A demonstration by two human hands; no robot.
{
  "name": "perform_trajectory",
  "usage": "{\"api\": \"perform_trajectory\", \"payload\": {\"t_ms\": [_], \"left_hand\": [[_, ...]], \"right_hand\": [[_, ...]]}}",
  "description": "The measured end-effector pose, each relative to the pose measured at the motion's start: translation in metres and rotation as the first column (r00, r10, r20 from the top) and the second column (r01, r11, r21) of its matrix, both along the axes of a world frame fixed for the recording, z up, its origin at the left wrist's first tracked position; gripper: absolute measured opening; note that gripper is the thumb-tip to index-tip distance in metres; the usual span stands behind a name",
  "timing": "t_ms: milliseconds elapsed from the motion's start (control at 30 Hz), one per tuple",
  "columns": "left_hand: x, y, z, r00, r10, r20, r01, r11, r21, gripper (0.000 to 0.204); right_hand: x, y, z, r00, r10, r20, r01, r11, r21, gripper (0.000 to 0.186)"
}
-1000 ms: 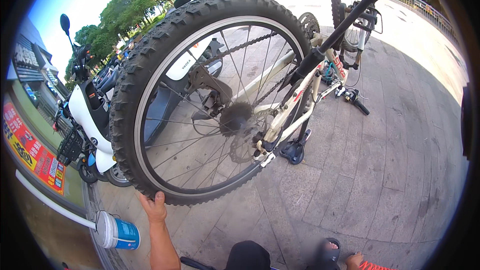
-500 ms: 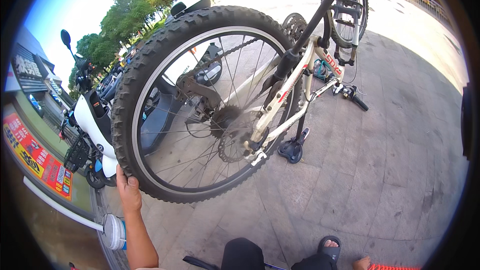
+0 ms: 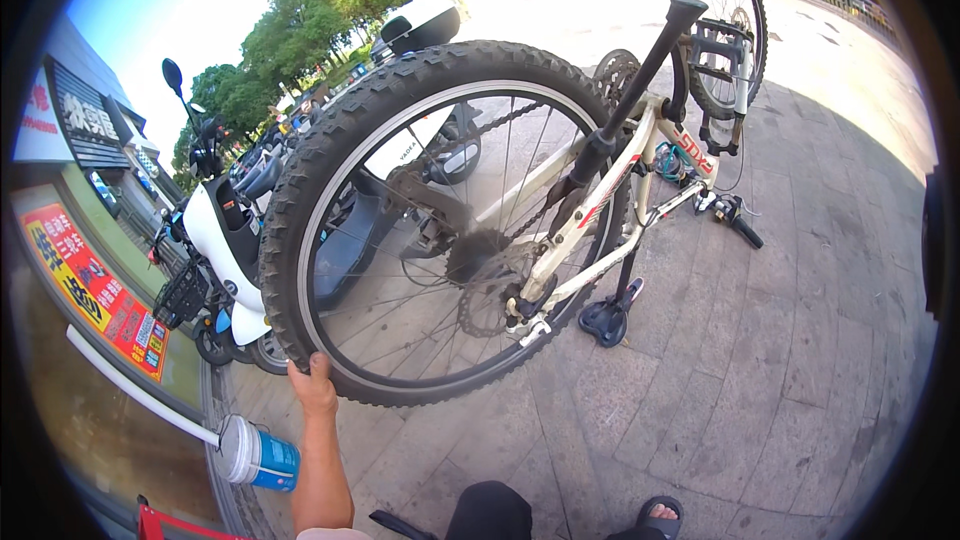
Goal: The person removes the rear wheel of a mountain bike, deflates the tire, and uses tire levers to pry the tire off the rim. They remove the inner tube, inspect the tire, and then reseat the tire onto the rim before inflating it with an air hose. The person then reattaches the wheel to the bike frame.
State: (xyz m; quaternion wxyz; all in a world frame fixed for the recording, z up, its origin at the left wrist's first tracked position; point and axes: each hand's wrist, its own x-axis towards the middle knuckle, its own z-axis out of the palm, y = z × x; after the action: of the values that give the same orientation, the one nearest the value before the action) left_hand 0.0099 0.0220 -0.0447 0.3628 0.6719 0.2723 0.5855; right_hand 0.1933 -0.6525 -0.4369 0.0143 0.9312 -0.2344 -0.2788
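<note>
A white bicycle frame [image 3: 575, 230] stands upside down on the paving, resting on its black saddle [image 3: 606, 320] and handlebar grip [image 3: 746, 232]. Closest to me is the rear wheel with its knobby black tyre [image 3: 385, 398]. My left hand [image 3: 315, 388] is closed around the tyre at its lower left, with the thumb against the near side. Sprockets [image 3: 476, 256] and a brake disc [image 3: 484, 302] sit at the hub. From the frame, a black leg with a flared end [image 3: 650, 60] sticks up. My right hand is out of the picture.
Left of the wheel stands a white scooter [image 3: 215, 245]. A blue and white bucket [image 3: 262, 455] is beside my left forearm, near a shopfront with a red and yellow sign [image 3: 90, 290]. My sandalled foot [image 3: 662, 515] shows below. The front wheel [image 3: 715, 0] rises at the far right.
The whole scene has shifted right in the view. My left hand stays on the tyre. A red coiled cord and some bare skin at the lower right have left the picture.
</note>
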Motion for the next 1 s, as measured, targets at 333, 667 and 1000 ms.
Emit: {"api": "perform_trajectory", "payload": {"t_ms": [333, 667, 1000], "left_hand": [[-0.019, -0.017, 0.034, 0.989, -0.007, -0.144, 0.033, 0.984, 0.177, 0.089], [0.044, -0.023, 0.126, 0.897, 0.247, -0.367, -0.115, 0.931, 0.346, 0.069], [-0.012, -0.015, -0.060, 0.995, 0.085, -0.062, -0.083, 0.996, 0.023, 0.079]], "right_hand": [[-0.017, -0.034, -0.020, 0.993, -0.096, 0.068, 0.095, 0.995, 0.021, 0.049], [-0.013, 0.025, -0.019, 0.930, -0.004, 0.367, -0.156, 0.901, 0.405, 0.040], [0.036, 0.123, 0.031, 0.906, 0.041, 0.421, -0.347, 0.641, 0.685, 0.034]]}}
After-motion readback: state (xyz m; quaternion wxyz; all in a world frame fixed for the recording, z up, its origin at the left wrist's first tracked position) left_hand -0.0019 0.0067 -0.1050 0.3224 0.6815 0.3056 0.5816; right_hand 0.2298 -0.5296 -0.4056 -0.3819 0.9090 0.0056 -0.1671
